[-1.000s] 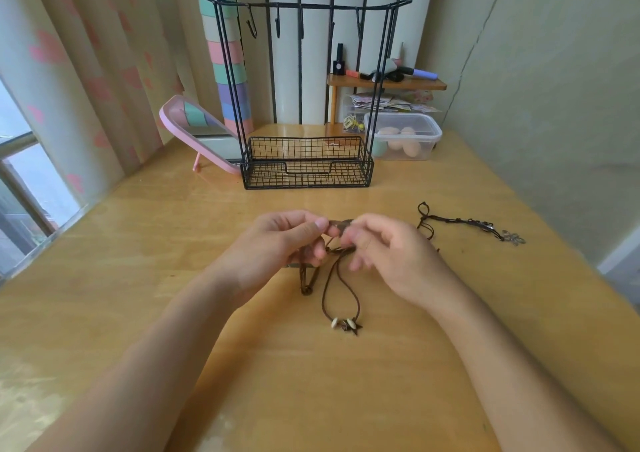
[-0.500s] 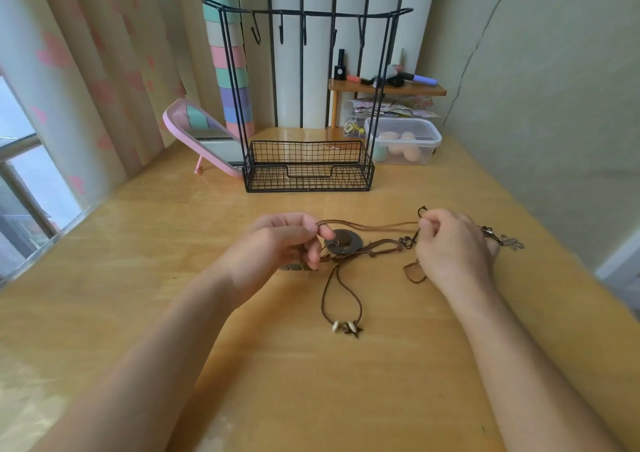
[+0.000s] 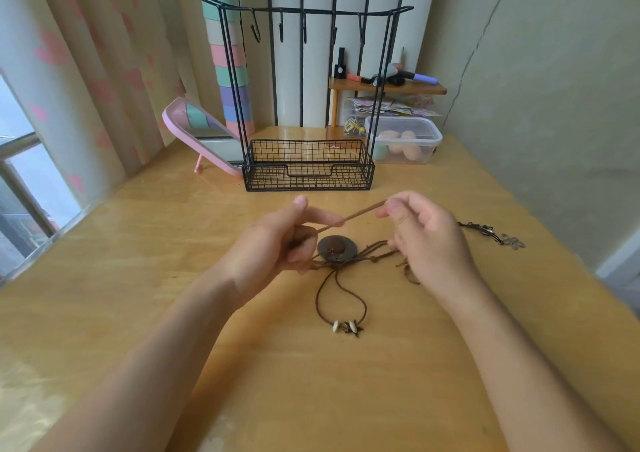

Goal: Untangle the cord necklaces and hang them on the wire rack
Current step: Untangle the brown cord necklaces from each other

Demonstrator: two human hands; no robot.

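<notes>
A tangle of brown cord necklaces (image 3: 349,261) lies on the wooden table (image 3: 138,278). One carries a dark round disc pendant (image 3: 337,249); another loops toward me and ends in pale beads (image 3: 346,327). My left hand (image 3: 277,240) and my right hand (image 3: 426,236) each pinch one brown cord (image 3: 360,213), stretched taut between them above the disc. A separate dark necklace with metal charms (image 3: 491,235) lies right of my right hand. The black wire rack (image 3: 308,164) stands behind, its top bar hooks (image 3: 306,32) bare.
A pink-framed mirror (image 3: 197,132) leans left of the rack. A clear plastic box (image 3: 405,139) sits to its right, before a small wooden shelf (image 3: 388,87) with small items. A wall runs along the table's right side, curtains and a window on the left.
My right hand moved back left and rose, lifting one cord taut between both hands. The disc pendant stays on the table. The camera shifted slightly.
</notes>
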